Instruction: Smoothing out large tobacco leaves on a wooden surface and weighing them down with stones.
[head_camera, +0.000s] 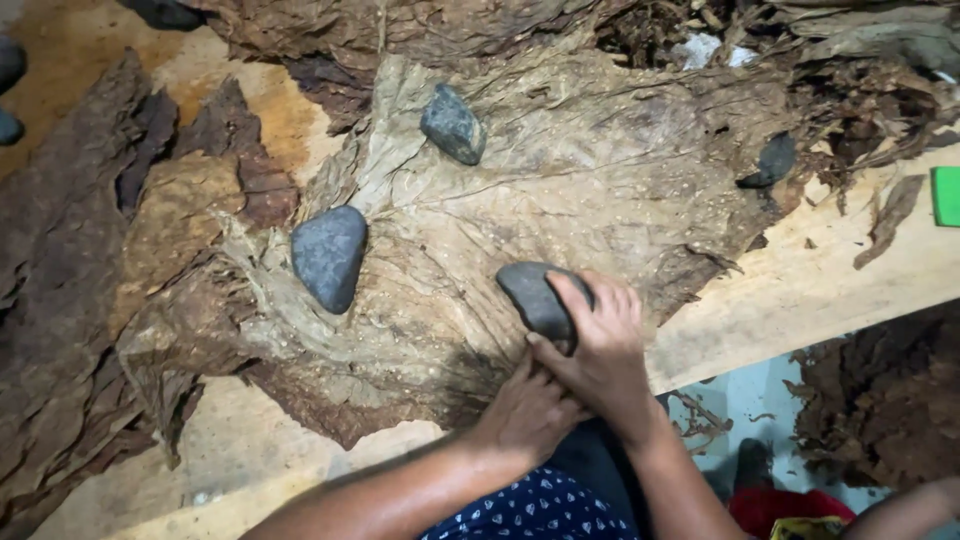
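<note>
Both hands worked at the near edge of the pale wooden desk (800, 290). Right hand (600, 345) had its fingers (585, 300) curled over a smooth dark grey oval stone (535, 295), pressing it onto the broad, dried tan leaf (560, 170); left hand (530, 410) lay tucked beneath the right, fingers hidden, so I could not tell their state. Beyond the fingers sat two more grey stones (330, 255) (453, 123). Weighting seemed the step; smoothing outward looked due. No containers showed.
</note>
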